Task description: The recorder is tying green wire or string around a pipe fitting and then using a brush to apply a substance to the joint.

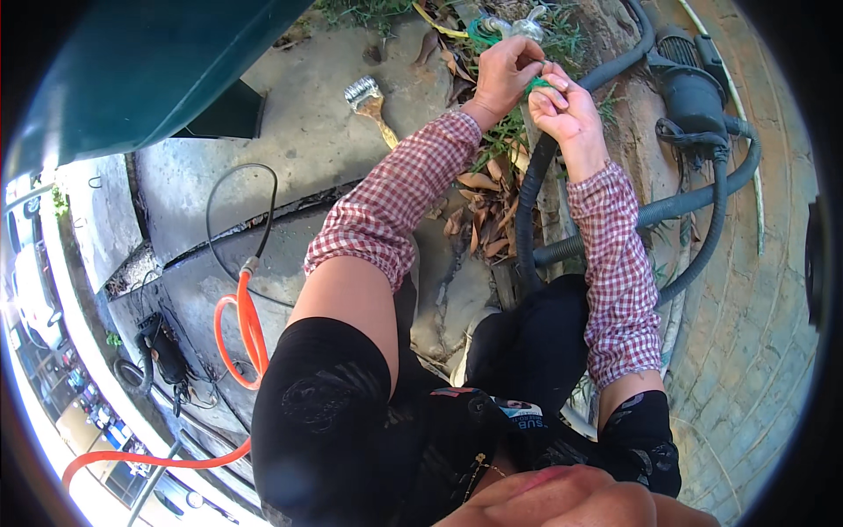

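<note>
Both my hands meet at the upper middle, over leaves and weeds beside a thick black hose (pixel 606 75). A thin green string (pixel 536 85) shows between them. My left hand (pixel 509 75) is closed in a pinch, its fingertips close to those of my right. Palm up, my right hand (pixel 566 114) has its fingers curled around the string. Just beyond my left hand lies a bundle of green string (pixel 482 33) and a pale, shiny, twisted piece (pixel 524 25) that I cannot identify. Red-and-white checked sleeves (pixel 382 198) cover both forearms.
A wooden-handled brush (pixel 372 105) lies on the concrete (pixel 307 79) to the left. Dark green machinery (pixel 158 70) fills the upper left. An electric pump (pixel 689 97) with ribbed hoses (pixel 694 198) stands right. An orange hose (pixel 250 325) coils lower left; dry leaves (pixel 487 211) lie nearby.
</note>
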The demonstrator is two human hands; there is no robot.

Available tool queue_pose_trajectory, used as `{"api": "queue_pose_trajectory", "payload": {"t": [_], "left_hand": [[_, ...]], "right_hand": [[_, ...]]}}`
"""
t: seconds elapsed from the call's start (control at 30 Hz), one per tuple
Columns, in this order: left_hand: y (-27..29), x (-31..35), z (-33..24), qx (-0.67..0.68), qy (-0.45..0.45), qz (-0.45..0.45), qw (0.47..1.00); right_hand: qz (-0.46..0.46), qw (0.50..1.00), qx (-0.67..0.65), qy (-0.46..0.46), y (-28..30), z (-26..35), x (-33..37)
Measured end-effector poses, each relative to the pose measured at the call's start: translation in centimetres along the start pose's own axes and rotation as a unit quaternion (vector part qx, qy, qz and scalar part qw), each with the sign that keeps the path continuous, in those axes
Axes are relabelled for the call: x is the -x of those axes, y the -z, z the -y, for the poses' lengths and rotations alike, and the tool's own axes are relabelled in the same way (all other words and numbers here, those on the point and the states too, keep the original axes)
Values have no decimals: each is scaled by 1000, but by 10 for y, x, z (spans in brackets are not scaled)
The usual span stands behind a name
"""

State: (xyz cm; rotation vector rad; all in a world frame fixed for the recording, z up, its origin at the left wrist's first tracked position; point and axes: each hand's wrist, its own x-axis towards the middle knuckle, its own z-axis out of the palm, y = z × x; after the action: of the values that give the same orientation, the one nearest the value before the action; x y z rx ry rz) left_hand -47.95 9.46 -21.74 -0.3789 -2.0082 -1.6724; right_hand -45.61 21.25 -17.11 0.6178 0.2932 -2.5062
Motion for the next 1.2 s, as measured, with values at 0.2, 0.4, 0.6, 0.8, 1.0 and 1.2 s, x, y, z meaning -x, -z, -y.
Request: {"api": "queue_pose_trajectory", "payload": {"t": [0.2, 0.4, 0.6, 0.8, 1.0, 1.2], "left_hand": [[4, -15, -3, -59, -98, 99, 988], [13, -27, 11, -105, -149, 181, 967], [19, -56, -28, -106, -177, 311, 927], [20, -66, -38, -125, -158, 383, 902], [34, -52, -43, -135, 5, 414, 900], [31, -2, -28, -137, -25, 0, 990]], "right_hand": [[12, 998, -37, 52, 1, 0, 1], [-8, 942, 198, 270, -42, -19, 19], [113, 536, 699, 459, -27, -2, 28], [-4, 328, 843, 427, -38, 3, 25], [-73, 330, 874, 350, -34, 12, 18], [-106, 452, 821, 332, -33, 12, 17]]}}
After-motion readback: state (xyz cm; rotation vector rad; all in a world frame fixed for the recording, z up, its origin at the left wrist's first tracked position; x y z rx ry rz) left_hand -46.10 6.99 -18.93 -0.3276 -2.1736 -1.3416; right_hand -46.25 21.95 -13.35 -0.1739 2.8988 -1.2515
